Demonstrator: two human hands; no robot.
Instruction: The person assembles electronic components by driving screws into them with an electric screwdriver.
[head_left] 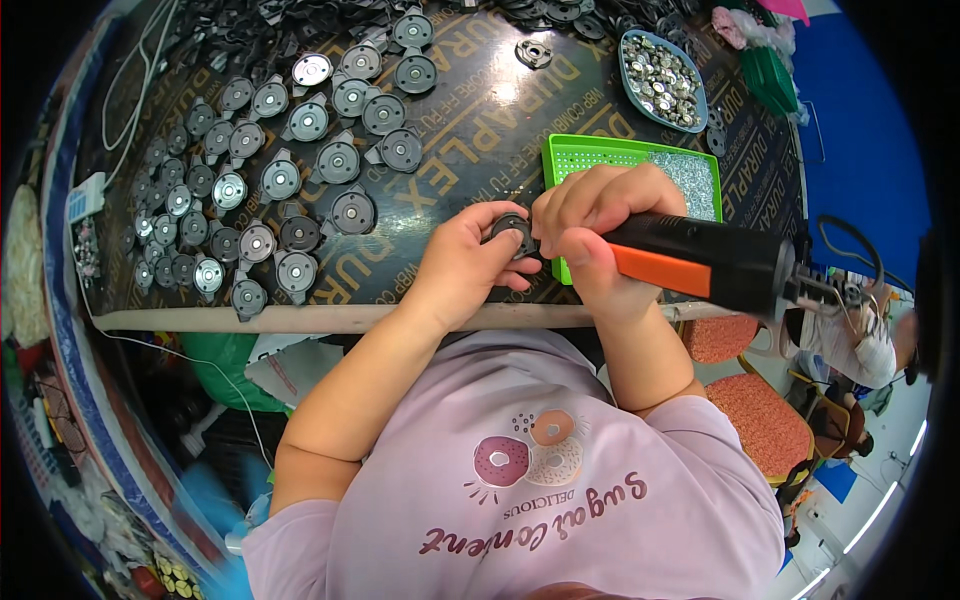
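Between the thumb and fingers of my left hand (462, 258) is a small dark round part (511, 230), held just above the table's near edge. My right hand (605, 215) is wrapped around a black-and-orange electric screwdriver (715, 258), which lies nearly level and points left. Its tip is hidden by my right fingers, which come close to the part; I cannot tell whether the tip touches it. Just beyond my right hand stands a bright green tray (552, 160), with small silvery screws (690, 178) heaped in its right side.
Many round grey-black parts (338, 160) cover the table's left half. At the far right a blue bowl (626, 75) holds small metal pieces. A single dark part (533, 54) lies near the back, before piles of black pieces (230, 30). White cable (140, 85) runs along the left.
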